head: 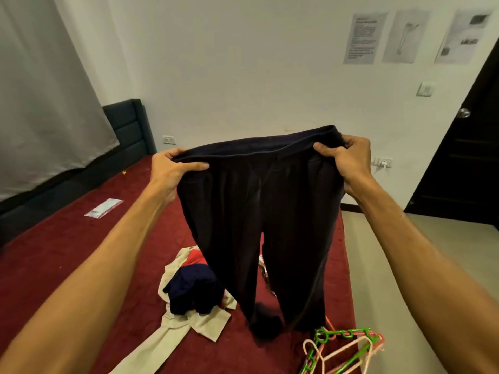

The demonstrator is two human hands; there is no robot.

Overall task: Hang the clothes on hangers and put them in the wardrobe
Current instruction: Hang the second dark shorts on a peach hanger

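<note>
I hold the dark trousers (259,211) up mid-frame over the bed (81,247), left hand (172,168) and right hand (348,160) each with fingers (194,166) pinched on a waistband end. Best to pull it level, align the legs, then fold them over a hanger (343,349) at lower right.

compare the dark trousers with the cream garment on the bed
The dark trousers are held up by the waistband in the left hand and right hand; the cream garment lies on the red bed. The trousers hang spread out; the cream garment is crumpled under a navy piece. Trousers near black, cream garment pale. Neither is on the hangers.
</note>
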